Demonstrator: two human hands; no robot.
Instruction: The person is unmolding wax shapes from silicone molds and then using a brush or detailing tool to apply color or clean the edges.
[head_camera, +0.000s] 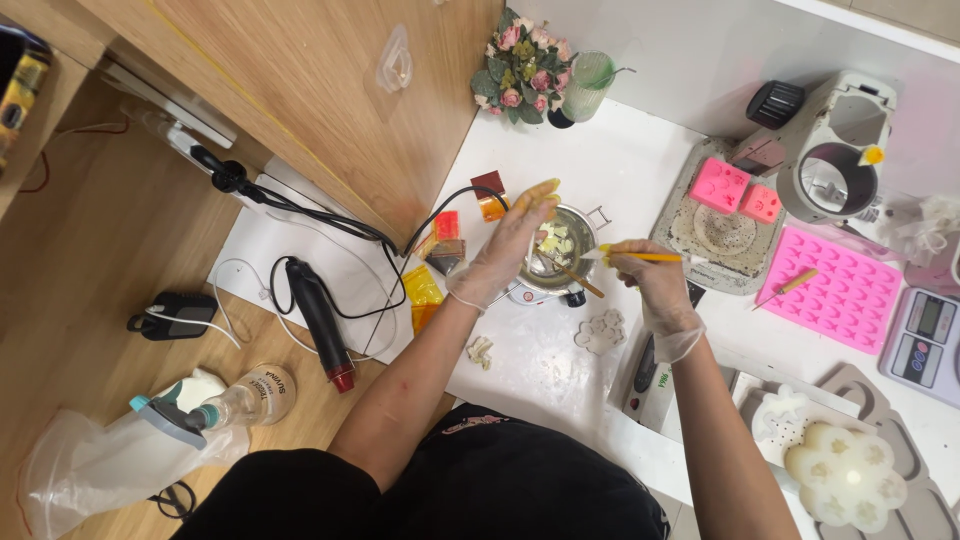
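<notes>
Thin clear plastic gloves cover both hands. The pot (565, 250) at twelve o'clock is shiny metal, the pink mould (835, 285) at two o'clock matt silicone, the floor (110, 250) smooth wood.

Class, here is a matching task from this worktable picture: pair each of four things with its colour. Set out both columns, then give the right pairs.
Things:
1. large flat mould
2. small pot
3. heat gun
4. flower-shaped block

Colours:
A. cream white
B. black with a red tip
C. pink
D. silver metal

Pairs: 1-C, 2-D, 3-B, 4-A
</notes>
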